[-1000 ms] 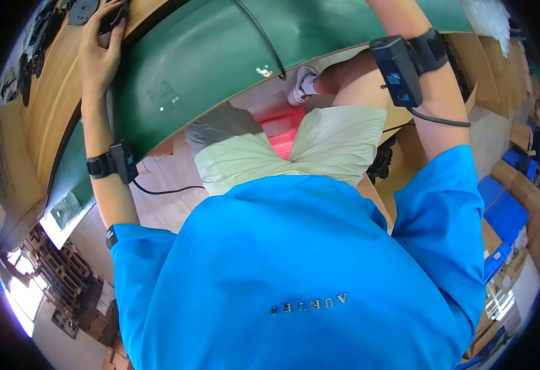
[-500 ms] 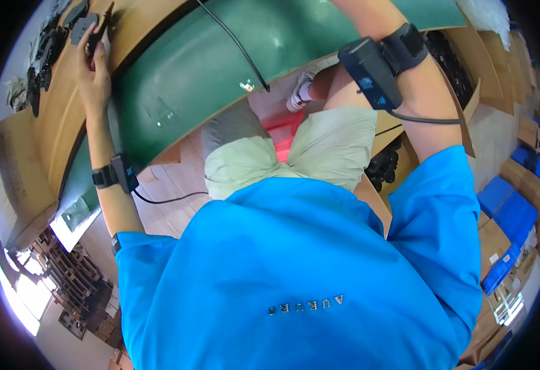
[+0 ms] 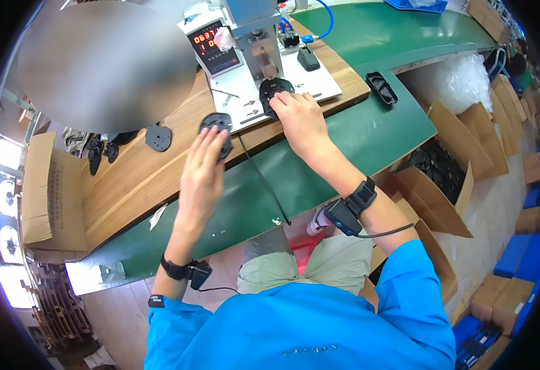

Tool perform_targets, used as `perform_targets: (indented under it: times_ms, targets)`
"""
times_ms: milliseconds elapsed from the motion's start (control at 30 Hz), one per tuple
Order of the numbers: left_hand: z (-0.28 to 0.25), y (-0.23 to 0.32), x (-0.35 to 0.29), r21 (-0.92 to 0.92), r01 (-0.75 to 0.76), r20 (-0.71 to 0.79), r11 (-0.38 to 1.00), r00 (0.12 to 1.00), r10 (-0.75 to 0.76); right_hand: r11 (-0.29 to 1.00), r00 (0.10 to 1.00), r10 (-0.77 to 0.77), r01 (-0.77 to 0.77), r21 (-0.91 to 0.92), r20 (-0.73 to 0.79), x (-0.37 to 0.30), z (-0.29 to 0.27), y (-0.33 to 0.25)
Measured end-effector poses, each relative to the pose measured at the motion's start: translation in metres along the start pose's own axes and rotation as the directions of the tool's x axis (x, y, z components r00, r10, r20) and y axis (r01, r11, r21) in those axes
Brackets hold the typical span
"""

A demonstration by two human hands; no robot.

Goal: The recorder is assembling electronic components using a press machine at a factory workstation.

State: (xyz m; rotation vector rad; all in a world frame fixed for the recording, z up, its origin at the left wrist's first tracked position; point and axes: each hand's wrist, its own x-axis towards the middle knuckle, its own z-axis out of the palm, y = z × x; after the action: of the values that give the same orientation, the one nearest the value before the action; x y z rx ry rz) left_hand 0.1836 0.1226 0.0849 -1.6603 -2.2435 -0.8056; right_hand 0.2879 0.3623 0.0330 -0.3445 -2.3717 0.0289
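My left hand [image 3: 199,179] grips a flat black plastic plate with small holes [image 3: 223,121] at the near edge of the wooden board. Its fingers lie across the plate's face. My right hand [image 3: 302,120] reaches to a second black perforated plate [image 3: 272,92], which rests on the white base of a bench press [image 3: 261,52], under its metal head. The right fingertips are bent and closed at that plate's near right edge; part of it is hidden beneath them. A third black plate [image 3: 158,138] lies on the wood, left of my left hand.
A control box with a red display [image 3: 214,46] stands left of the press head. One black shell-shaped part [image 3: 381,89] lies on the green tabletop [image 3: 368,132]. Cardboard boxes [image 3: 430,197] stand at right, one holding black parts. A large blurred patch covers the upper left.
The view has tilted up, bringing the press and my right hand into sight. My left hand has come away from the far-left parts to beside the press, holding a black plate.
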Motion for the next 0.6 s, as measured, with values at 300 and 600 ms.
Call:
perform_targets:
  times_ms: [300,600]
  targets:
    - [0.066,0.015,0.055,0.067,-0.325,0.003,0.943,0.945,0.326,0.927,0.962,0.249,-0.203,0.316,-0.114,-0.015,-0.067,0.010]
    - [0.124,0.008,0.080,0.117,-0.302,-0.039,0.946,0.951,0.308,0.663,0.661,0.744,-0.712,0.233,-0.096,-0.274,-0.177,-0.040]
